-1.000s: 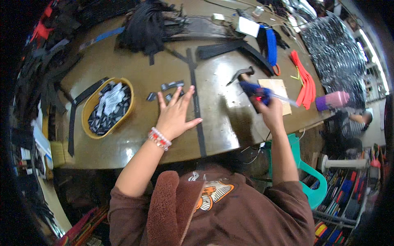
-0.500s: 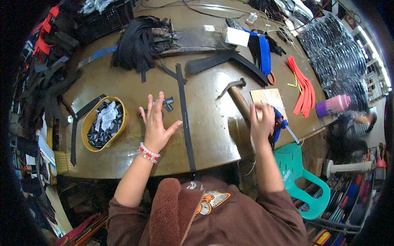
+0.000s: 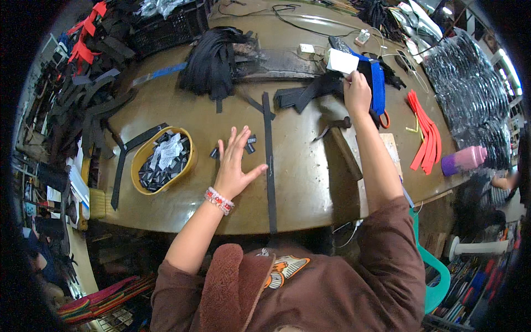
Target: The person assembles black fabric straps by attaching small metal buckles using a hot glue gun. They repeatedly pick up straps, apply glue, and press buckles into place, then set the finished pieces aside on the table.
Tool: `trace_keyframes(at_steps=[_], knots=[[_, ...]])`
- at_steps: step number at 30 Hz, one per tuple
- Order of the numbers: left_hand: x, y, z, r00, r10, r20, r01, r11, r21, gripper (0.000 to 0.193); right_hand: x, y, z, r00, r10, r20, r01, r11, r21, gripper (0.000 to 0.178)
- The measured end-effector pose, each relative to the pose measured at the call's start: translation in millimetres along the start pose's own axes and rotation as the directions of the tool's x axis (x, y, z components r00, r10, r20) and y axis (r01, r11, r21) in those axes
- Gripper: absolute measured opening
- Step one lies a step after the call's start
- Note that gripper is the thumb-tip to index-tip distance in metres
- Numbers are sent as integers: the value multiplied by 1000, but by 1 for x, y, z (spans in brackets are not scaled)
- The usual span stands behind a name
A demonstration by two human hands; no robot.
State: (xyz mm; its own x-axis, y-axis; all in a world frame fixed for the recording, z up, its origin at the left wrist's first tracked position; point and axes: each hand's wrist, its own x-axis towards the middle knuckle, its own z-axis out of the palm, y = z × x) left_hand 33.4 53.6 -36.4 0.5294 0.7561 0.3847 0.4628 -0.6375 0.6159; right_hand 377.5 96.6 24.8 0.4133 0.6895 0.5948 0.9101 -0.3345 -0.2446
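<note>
My left hand (image 3: 235, 169) is open, its fingers spread above the table. To its left stands a yellow oval tub (image 3: 192, 166) full of small black pieces with white slips on top. Small black tabs (image 3: 250, 145) lie by its fingertips, and a long black strap (image 3: 269, 188) runs just right of its thumb. My right hand (image 3: 358, 93) reaches far over the table, its fingers pinched together at the bundle of black straps (image 3: 310, 93), just below a white card (image 3: 343, 61). What it grips, if anything, is hidden. A hammer (image 3: 345, 152) lies left of the right forearm, near a light wooden block (image 3: 390, 145).
Blue strapping (image 3: 378, 88), orange-red strips (image 3: 425, 135) and a pink-purple bottle (image 3: 463, 161) lie to the right. A thick black strap bundle (image 3: 207, 63) is at the back. A green chair (image 3: 437, 276) stands at the right front edge.
My right hand has moved away from the blue-handled tool beside the wooden block, up and forward to the black straps. My left hand remains spread. The whole view has shifted slightly.
</note>
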Motion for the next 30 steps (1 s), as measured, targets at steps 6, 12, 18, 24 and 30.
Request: trace_keyframes(at_steps=[6,12,18,24,30], knots=[[8,71,-36,854,124,-506,-162,986,-33,37,-103,-109,-153,839,-538,83,468,791,395,9],[-7,69,-33,981,-28,-192,21,999,-39,19,-161,-110,-118,880,-200,431,-127,776,618,15],[-28,23,10,981,-180,-74,178,984,-30,21,-198,-95,-40,882,-172,438,-147,783,604,22],[-30,24,11,988,-153,-15,154,978,138,14,-202,-93,-39,822,-222,525,-44,893,447,25],[-26,35,17,946,268,184,-322,851,415,25,-219,-66,-69,948,-250,197,170,921,352,25]])
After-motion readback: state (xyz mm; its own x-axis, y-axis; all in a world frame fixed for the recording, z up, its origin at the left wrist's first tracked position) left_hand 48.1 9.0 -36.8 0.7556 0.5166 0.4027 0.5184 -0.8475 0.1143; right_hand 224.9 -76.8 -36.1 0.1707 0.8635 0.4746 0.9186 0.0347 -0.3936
